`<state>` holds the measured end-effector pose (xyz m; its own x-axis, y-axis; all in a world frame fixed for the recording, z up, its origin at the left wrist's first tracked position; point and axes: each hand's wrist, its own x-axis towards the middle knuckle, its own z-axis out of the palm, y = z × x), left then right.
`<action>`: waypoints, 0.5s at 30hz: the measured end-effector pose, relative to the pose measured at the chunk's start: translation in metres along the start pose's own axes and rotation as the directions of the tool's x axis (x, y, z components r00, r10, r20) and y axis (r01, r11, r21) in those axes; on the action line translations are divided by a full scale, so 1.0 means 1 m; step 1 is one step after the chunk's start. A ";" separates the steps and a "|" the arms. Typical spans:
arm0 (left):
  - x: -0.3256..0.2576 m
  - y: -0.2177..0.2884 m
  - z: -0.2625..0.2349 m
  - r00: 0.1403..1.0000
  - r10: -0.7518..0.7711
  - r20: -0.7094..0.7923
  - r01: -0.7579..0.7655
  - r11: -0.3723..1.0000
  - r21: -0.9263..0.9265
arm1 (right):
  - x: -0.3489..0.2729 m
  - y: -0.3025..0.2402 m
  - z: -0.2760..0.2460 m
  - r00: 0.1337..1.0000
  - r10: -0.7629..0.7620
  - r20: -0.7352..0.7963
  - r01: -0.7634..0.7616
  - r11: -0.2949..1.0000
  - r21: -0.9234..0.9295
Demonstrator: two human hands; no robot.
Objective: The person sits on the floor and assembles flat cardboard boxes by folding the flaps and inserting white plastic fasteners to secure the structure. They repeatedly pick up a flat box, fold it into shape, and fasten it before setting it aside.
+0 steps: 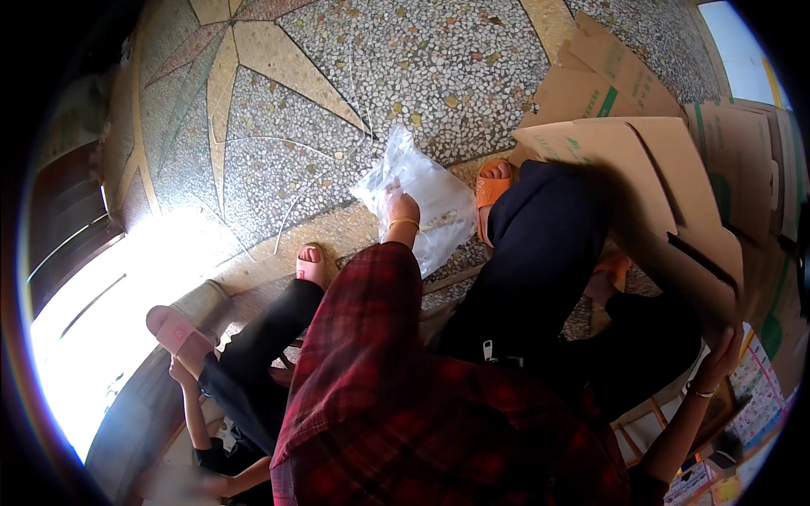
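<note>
My left hand (404,209), a yellow bangle at its wrist, reaches out over the floor. Its fingers are closed on a crumpled clear plastic bag (443,207), which spreads over the floor beside an orange sandal (488,198). At the far right, my right hand (718,361) is up against the lower corner of a folded brown cardboard box (675,190). That hand's fingers seem to grip the cardboard's edge, partly hidden by it. The flattened box leans tilted against my dark-trousered leg (540,244).
More flat cardboard (742,160) stands stacked on the right. A thin white string (287,145) lies loosely across the speckled stone floor (439,67). To my left sits another person in pink slippers (173,329), one hand (181,371) near a foot. Bright light glares at the left.
</note>
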<state>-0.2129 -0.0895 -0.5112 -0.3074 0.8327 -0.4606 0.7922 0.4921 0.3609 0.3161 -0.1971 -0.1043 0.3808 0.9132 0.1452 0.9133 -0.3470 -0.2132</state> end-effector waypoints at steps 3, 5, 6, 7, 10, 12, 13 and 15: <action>0.013 0.021 -0.022 0.979 -0.038 0.201 0.016 0.994 0.112 | 0.002 0.009 0.000 0.998 0.059 0.033 -0.059 0.998 0.005; 0.022 0.028 -0.025 0.952 -0.085 0.294 0.030 0.982 0.186 | 0.003 0.006 -0.002 0.994 0.090 0.056 -0.092 0.996 0.020; 0.023 0.041 -0.027 0.972 0.004 0.233 -0.070 0.958 0.277 | -0.003 0.008 -0.005 0.995 0.097 0.027 -0.097 0.995 -0.004; 0.027 0.038 -0.026 0.970 -0.011 0.244 -0.065 0.951 0.302 | -0.003 0.008 -0.004 0.997 0.076 0.008 -0.076 0.997 -0.008; 0.054 -0.008 -0.007 0.976 -0.087 0.198 -0.002 0.912 0.411 | 0.009 0.003 0.000 0.999 0.041 0.028 -0.042 0.999 0.027; 0.060 -0.016 0.005 0.978 -0.033 0.205 -0.054 0.912 0.407 | 0.007 0.004 -0.002 0.998 0.054 0.041 -0.055 0.998 0.012; 0.062 -0.020 0.010 0.979 -0.010 0.204 -0.075 0.911 0.405 | 0.007 0.008 -0.002 0.998 0.050 0.041 -0.050 0.999 -0.006; 0.065 -0.012 0.011 0.963 -0.009 0.269 -0.124 0.872 0.474 | 0.002 0.011 -0.005 0.997 0.067 0.039 -0.066 0.997 -0.031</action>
<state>-0.2366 -0.0439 -0.5546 -0.1615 0.7292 -0.6650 0.9786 0.2052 -0.0127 0.3280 -0.2003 -0.1020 0.4357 0.8953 0.0930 0.8902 -0.4133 -0.1919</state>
